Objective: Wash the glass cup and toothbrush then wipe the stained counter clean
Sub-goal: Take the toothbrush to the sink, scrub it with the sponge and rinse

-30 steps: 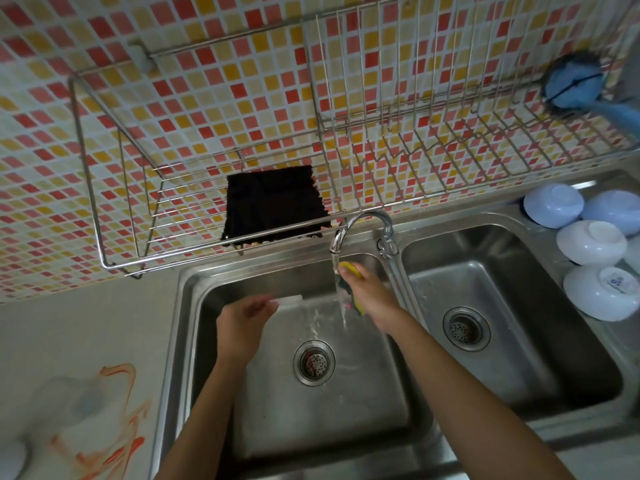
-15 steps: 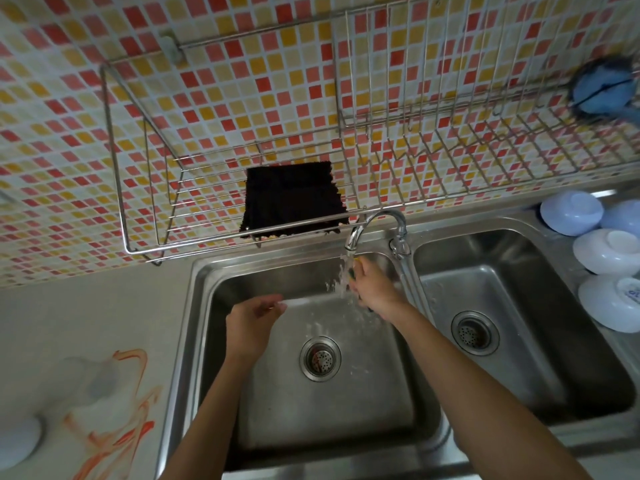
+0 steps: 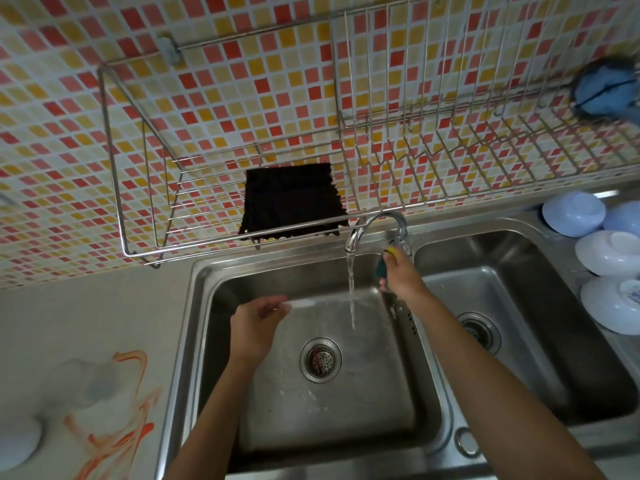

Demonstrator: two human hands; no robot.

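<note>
Head view, from left to right: at the far left edge of the grey table (image 3: 86, 317) sits a pale round object (image 3: 17, 445), cut off by the frame, and just beside it lies a blurred glass cup (image 3: 81, 382) on its side. Orange stain streaks (image 3: 117, 420) run across the table around and below the cup. On the tiled wall above hangs a wire rack (image 3: 145, 202) with a black cloth (image 3: 292, 200) lying on its shelf.

Next comes the left basin of the steel sink (image 3: 194, 341), with a round drain (image 3: 321, 359) in its floor. The left hand (image 3: 258, 323) is over this basin, its fingers curled around the handle end of a pale toothbrush (image 3: 304, 302), which points right toward the water. A stream of water (image 3: 351, 292) falls from the curved tap (image 3: 375, 226) into the basin, crossing the far end of the toothbrush.

Right of the stream, the right hand (image 3: 401, 275) is closed around a yellow and green sponge (image 3: 386, 261), held just beside the tap's base, clear of the water. Beyond it is the right basin with its own drain (image 3: 479, 332). At the far right, upturned white bowls (image 3: 604, 254) sit on the sink's edge, and a blue brush (image 3: 604, 90) rests in the rack above.
</note>
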